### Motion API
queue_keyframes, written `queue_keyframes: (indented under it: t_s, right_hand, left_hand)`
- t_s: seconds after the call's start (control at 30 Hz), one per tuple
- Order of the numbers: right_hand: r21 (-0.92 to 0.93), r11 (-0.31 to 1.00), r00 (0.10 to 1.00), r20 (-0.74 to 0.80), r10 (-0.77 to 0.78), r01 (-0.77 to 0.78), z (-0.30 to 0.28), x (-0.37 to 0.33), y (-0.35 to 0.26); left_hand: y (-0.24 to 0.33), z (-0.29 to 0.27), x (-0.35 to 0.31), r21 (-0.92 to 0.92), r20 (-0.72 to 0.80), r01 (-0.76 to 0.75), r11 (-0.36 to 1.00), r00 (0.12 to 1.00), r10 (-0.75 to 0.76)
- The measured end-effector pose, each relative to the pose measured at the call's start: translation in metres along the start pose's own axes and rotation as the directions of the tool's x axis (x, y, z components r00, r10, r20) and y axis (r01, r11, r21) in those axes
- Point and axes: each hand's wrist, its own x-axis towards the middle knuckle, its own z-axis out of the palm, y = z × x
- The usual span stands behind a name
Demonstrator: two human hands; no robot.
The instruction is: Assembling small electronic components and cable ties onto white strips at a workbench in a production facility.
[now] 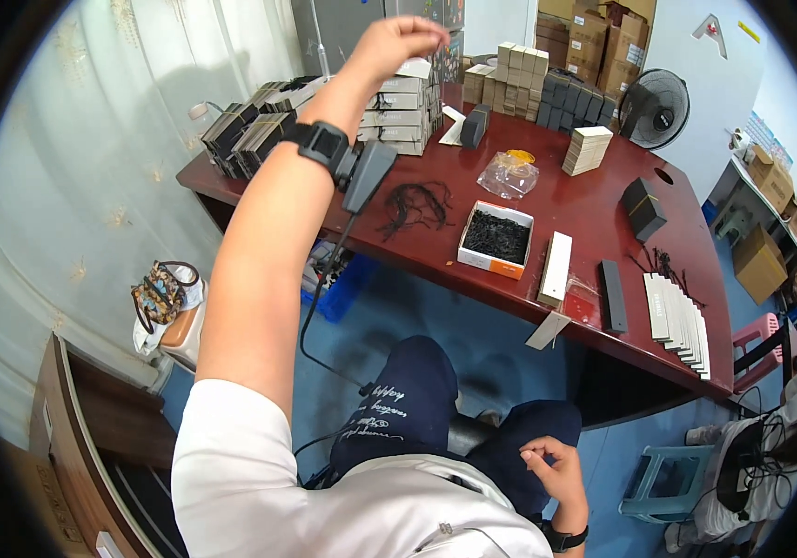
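My left arm stretches far forward, a black wrist strap with a dark device [370, 177] on it. My left hand [396, 45] is above a stack of flat white boxes [394, 121] at the back left of the table. Its fingers are bent and drawn together, and I see nothing in them. Down by my right thigh, my right hand [558, 470] hangs with curled fingers, the thumb close to them. Nothing shows in that hand either. A small white and orange box [491, 268] full of black cords [501, 234] lies near the table's front edge.
The dark red table [417, 242] also holds a loose black cord bundle [415, 206], a clear plastic bag [508, 177], a long white box [555, 265], a black strip [612, 296] and fanned white boxes [673, 321]. A black fan [654, 110] stands behind. A blue stool [668, 482] is at right.
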Motion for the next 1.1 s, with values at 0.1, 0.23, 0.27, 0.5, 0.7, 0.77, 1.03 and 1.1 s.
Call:
queue_keyframes:
  t_s: [0.1, 0.23, 0.27, 0.5, 0.7, 0.77, 1.03, 1.1]
  right_hand:
    - [-0.015, 1.000, 1.000, 0.012, -0.014, 0.014, 0.002, -0.005, 0.002]
    - [-0.034, 0.999, 1.000, 0.001, -0.012, 0.012, 0.001, -0.008, 0.004]
    - [-0.035, 0.999, 1.000, 0.003, -0.015, 0.015, 0.001, -0.007, 0.004]
    - [-0.097, 0.995, 0.999, 0.041, -0.028, 0.032, 0.006, 0.000, 0.000]
    - [-0.125, 0.981, 0.989, 0.010, -0.145, 0.145, 0.005, 0.009, -0.019]
    - [-0.089, 0.981, 0.984, -0.035, -0.176, 0.172, 0.004, 0.015, -0.028]
    - [0.336, 0.915, 0.954, 0.117, -0.275, 0.223, 0.011, 0.036, -0.072]
    - [0.556, 0.824, 0.932, 0.229, -0.280, 0.112, 0.021, 0.041, -0.072]
  left_hand:
    - [-0.011, -0.010, -0.026, 0.167, 0.041, 0.197, 0.966, 0.978, -0.206]
    - [-0.035, -0.053, -0.053, 0.068, -0.206, 0.197, 0.978, 0.962, -0.180]
    - [-0.044, -0.070, -0.059, 0.087, -0.303, 0.249, 0.965, 0.929, -0.212]
    - [-0.071, -0.144, -0.105, 0.070, -0.532, 0.605, 0.793, 0.695, -0.484]
    - [0.022, -0.045, -0.134, -0.049, -0.094, 0.325, 0.944, 0.940, -0.328]
    - [0.057, -0.013, -0.153, -0.063, -0.020, 0.307, 0.950, 0.951, -0.309]
    - [0.107, 0.133, -0.243, -0.292, 0.680, 0.618, 0.730, 0.671, -0.296]
    - [0.101, 0.179, -0.260, -0.424, 0.741, 0.710, 0.562, 0.629, -0.236]
